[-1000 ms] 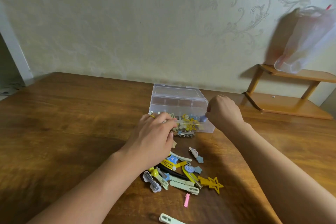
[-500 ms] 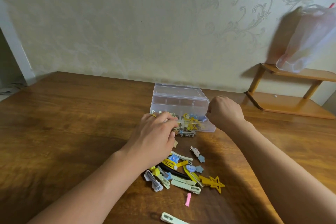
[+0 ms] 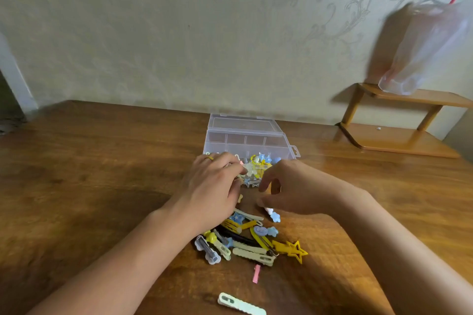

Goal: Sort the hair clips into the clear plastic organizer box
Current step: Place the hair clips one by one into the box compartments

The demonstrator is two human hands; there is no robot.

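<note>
1. Sorting is partly done, by my reading: the near row of the clear plastic organizer box (image 3: 249, 140) already holds a cluster of yellow, blue and white clips, while its far compartments look bare.
2. Plenty is left: a loose pile of hair clips (image 3: 245, 238) lies on the wooden table (image 3: 89, 174) just in front of the box, with a yellow star clip (image 3: 294, 250) on the pile's right edge, a pink clip (image 3: 256, 273) further from the box, and a pale green clip (image 3: 242, 306) furthest of all.
3. The left hand (image 3: 212, 186) sits at the box's near edge, fingers curled toward the filled row; whether it holds a clip I cannot tell.
4. The right hand (image 3: 289, 186) hovers between box and pile, fingers loosely curled and spread, apparently holding nothing, its fingertips just above a small white-and-blue clip (image 3: 272, 214).
5. Room to move is good: bare tabletop stretches left and right of the box, the lid lies open behind it toward the wall, and a wooden shelf (image 3: 399, 135) stands well apart to the box's right.
</note>
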